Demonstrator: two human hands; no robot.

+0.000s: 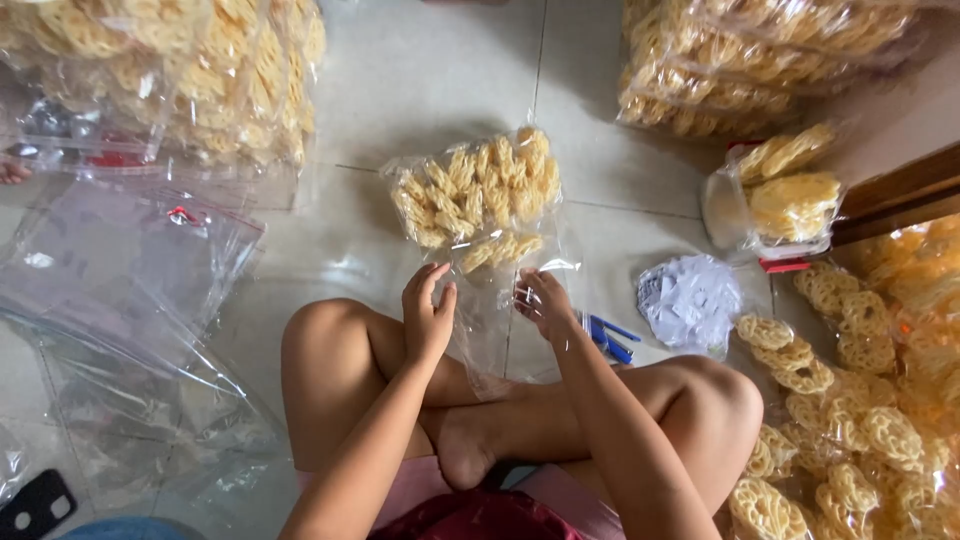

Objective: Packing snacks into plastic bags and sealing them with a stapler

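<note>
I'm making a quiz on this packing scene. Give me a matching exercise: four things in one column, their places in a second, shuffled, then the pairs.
Things:
1. clear bag of yellow lattice crackers
2. blue tool
3. bag of white paper slips
4. pile of empty clear bags

Places:
A. on the floor at the person's left
B. between the left hand and right hand
C. just right of the blue tool
D. on the floor beside the right forearm

Pairs: 1-B, 2-D, 3-C, 4-A
</note>
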